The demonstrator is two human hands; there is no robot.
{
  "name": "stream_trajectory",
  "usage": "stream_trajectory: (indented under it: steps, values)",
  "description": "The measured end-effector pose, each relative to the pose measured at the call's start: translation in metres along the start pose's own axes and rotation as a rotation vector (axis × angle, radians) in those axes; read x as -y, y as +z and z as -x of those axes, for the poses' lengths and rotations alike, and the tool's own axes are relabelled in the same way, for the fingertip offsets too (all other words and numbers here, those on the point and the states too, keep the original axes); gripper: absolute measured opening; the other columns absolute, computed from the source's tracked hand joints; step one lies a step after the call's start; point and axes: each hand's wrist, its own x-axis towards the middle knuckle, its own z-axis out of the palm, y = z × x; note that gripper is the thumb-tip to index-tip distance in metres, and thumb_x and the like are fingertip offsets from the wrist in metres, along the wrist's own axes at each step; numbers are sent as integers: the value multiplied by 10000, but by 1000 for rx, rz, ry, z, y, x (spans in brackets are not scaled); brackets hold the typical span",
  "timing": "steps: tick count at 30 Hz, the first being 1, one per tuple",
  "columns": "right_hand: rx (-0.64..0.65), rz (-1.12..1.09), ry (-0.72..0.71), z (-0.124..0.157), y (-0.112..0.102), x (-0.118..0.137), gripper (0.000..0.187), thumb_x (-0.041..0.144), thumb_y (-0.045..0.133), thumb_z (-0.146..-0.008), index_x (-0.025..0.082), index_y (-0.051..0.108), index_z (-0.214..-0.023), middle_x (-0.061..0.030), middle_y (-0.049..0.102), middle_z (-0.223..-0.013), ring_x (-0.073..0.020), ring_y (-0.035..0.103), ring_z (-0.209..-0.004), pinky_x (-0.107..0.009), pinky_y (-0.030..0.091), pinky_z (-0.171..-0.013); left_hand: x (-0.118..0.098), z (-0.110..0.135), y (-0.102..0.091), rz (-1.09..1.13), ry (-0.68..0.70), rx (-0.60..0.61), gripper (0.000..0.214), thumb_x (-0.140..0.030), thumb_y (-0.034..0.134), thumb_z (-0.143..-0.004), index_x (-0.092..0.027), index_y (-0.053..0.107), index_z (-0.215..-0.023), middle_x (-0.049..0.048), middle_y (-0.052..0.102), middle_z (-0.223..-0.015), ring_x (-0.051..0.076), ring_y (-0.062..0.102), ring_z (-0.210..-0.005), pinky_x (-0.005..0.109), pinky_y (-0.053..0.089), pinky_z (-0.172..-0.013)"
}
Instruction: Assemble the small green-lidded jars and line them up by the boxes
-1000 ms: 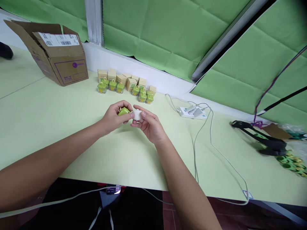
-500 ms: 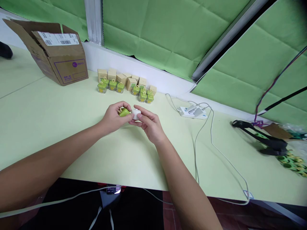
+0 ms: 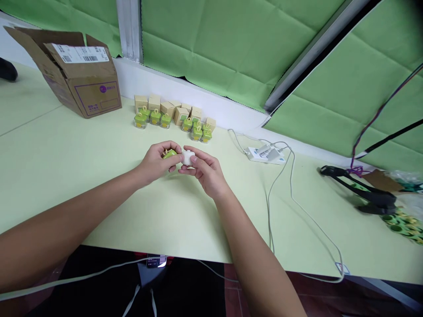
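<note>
Green cloth [image 3: 205,48] covered the window behind the long pale green table [image 3: 82,185] as I watched the head camera feed from my remote station. Small clear cubes with green tops and yellow loops [image 3: 155,118] stood in a loose group near the white sill [image 3: 158,83], with little tan cardboard boxes [image 3: 168,105] just behind them, apparently set there to leave the middle of the table free for the hands. An open cardboard carton [image 3: 89,83] sat farther left, and a white power strip [image 3: 261,154] lay to the right, its pale cables [image 3: 291,189] trailing across the table. Both hands were raised just above the table near its middle, close together, likely held that way so that the two small parts could be lined up by eye. The left hand [image 3: 155,164] was closed around a green piece with a yellow loop [image 3: 170,153], while the right hand [image 3: 206,172] gripped a white rounded piece [image 3: 188,157] in its fingertips. Those pieces sat between the hands, touching or very nearly so; the fingers hid the meeting point, so I could not be sure.
</note>
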Motion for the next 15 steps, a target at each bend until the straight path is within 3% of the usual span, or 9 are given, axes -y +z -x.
stream_trajectory:
  steps: [8,15]
  values:
    - [-13,74,-80,1,8,-1,403,531,749,-852,215,711,-1100,13,663,-867,-100,614,-674,-401,698,-779,2,2,-3,27,56,110,229,-340,800,-839,-177,639,-829,-9,639,-721,97,584,-587,242,490,-608]
    - [-18,125,-73,3,9,-1,501,584,756,-837,223,705,-1180,-4,692,-868,-142,657,-705,-433,686,-782,-2,3,-1,-4,86,110,253,-359,810,-831,-175,637,-813,5,664,-762,115,632,-605,262,536,-635]
